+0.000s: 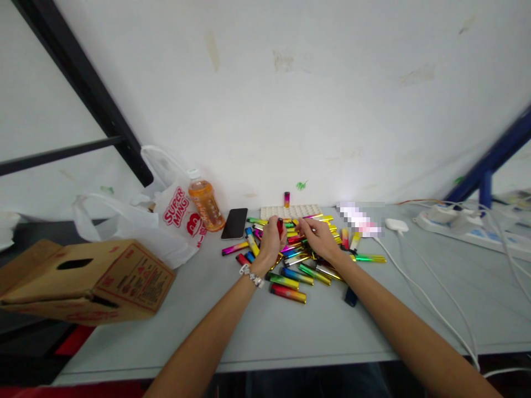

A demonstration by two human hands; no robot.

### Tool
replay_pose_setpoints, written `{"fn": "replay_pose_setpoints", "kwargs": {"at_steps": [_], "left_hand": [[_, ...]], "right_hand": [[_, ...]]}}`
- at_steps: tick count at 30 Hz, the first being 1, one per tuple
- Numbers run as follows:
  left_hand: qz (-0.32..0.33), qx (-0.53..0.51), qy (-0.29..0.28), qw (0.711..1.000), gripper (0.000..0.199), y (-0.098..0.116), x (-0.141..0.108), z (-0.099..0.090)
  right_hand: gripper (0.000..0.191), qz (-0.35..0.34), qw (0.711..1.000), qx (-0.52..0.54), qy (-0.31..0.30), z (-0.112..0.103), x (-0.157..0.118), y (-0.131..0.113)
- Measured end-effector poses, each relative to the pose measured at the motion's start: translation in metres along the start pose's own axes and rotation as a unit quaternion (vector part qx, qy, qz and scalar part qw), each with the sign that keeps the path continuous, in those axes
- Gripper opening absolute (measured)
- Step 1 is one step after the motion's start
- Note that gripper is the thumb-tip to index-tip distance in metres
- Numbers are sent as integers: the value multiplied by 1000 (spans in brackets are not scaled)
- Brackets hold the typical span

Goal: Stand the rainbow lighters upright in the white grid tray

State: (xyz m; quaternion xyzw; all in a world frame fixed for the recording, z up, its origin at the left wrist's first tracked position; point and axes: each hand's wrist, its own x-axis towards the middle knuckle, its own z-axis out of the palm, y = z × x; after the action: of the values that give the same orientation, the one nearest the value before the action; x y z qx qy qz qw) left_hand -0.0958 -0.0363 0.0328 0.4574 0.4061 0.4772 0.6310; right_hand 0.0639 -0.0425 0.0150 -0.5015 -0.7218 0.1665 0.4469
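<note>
My left hand [271, 241], with a bracelet on its wrist, is closed around a red lighter [280, 225] held upright. To its right my right hand [320, 236] hovers low over the pile, its fingers bent and pinched together; what is between them I cannot make out. Under and around both hands lie loose shiny lighters in mixed colours, among them a red and yellow lighter [288, 293] at the front and a green and yellow lighter [370, 258] at the right. Behind the hands is a white gridded tray [267, 211], with one pink and yellow lighter [287, 199] standing upright in it.
On the left are a cardboard box [136, 276], a white plastic bag [176, 221], a drink bottle [206, 204] and a dark phone [235, 223]. To the right lie a blurred bright phone [359, 218], a white charger [396, 225], cables and a power strip [468, 232].
</note>
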Motion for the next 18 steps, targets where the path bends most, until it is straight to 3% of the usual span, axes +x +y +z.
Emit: {"fn": "replay_pose_setpoints", "kwargs": {"at_steps": [4,8,13,18], "left_hand": [[33,-7,10,999,55,-1,0,0],[23,-24,0,999,62,0,-2,0],[-13,-65,-56,996,81,10,-10,1],[-8,-64,-62,996,86,13,-14,2]], "right_hand": [[56,1,1000,1,-3,1,0,0],[57,1,1000,9,-3,1,0,1],[59,8,1000,19,0,0,0,1],[62,10,1000,22,-1,1,0,1]]}}
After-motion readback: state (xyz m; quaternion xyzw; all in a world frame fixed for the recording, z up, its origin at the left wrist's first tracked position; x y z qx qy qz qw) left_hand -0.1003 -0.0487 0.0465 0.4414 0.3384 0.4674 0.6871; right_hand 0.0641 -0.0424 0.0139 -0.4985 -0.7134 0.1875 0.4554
